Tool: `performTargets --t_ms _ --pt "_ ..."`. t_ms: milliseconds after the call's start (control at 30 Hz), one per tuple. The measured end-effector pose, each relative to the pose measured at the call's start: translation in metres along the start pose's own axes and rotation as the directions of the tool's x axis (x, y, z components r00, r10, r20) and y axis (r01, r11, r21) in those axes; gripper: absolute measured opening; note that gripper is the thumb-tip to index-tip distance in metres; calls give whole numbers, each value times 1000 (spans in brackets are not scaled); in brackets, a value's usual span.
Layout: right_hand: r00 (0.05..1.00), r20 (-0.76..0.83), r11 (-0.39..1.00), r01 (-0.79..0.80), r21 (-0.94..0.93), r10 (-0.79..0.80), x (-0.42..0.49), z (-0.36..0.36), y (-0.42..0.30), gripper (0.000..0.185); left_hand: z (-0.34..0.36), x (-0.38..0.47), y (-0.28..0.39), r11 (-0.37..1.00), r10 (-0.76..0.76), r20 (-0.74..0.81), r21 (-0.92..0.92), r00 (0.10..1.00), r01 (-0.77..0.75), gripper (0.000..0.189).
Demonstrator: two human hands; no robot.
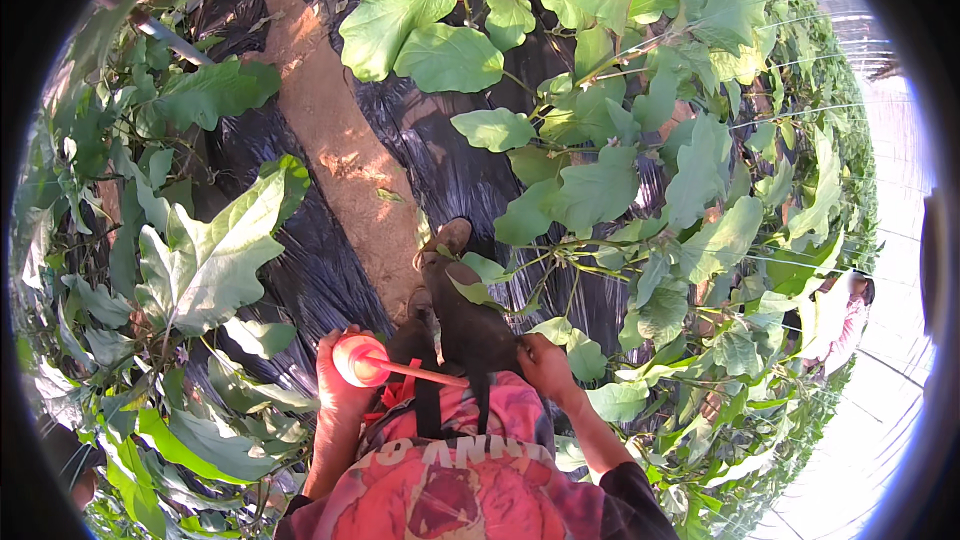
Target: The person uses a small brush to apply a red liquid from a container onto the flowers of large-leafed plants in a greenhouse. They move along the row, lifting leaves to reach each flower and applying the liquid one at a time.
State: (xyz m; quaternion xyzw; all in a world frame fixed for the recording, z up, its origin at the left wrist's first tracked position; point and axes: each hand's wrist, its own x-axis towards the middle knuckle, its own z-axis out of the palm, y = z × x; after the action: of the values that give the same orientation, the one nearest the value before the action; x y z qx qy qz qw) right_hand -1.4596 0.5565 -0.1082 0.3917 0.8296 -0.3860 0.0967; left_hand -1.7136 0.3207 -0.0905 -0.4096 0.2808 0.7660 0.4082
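Note:
My left hand (339, 379) is wrapped around a red plastic squeeze bottle (358, 360). Its long thin nozzle (427, 373) points right across my waist. Beside my right thigh, my right hand (547, 366) hangs with its fingers curled next to the dark trousers (476, 322). Whether anything is between those fingers is hidden. Broad green leaves (585, 357) of what look like eggplant plants come close to the right hand. A large lobed leaf (214, 262) rises ahead of the left hand.
A bare soil path (337, 142) runs ahead between strips of black plastic mulch film (322, 270). Leafy branches (600, 195) lean in from the right, with thin strings (817, 116) among them. A metal pipe (169, 37) stands upper left. Another person (844, 330) is at far right, partly behind leaves.

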Motion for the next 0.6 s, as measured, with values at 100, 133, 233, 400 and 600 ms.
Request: performTargets --t_ms 100,133,233,400,600 --pt "999 -6 998 45 48 -45 30 -18 -9 23 39 17 4 999 3 13 45 1000 -4 26" --pt "999 -16 995 32 95 -31 38 -22 -11 24 51 24 5 998 -4 21 56 1000 3 27" --pt "999 -34 972 2 233 6 63 -35 -22 23 90 41 11 994 7 36 113 999 -11 27" --pt "997 -75 951 12 308 11 103 -76 -49 20 145 61 20 988 -83 101 138 991 69 30" --pt "993 -118 938 32 346 9 134 -110 -60 22 182 74 17 974 -112 82 208 990 93 30"
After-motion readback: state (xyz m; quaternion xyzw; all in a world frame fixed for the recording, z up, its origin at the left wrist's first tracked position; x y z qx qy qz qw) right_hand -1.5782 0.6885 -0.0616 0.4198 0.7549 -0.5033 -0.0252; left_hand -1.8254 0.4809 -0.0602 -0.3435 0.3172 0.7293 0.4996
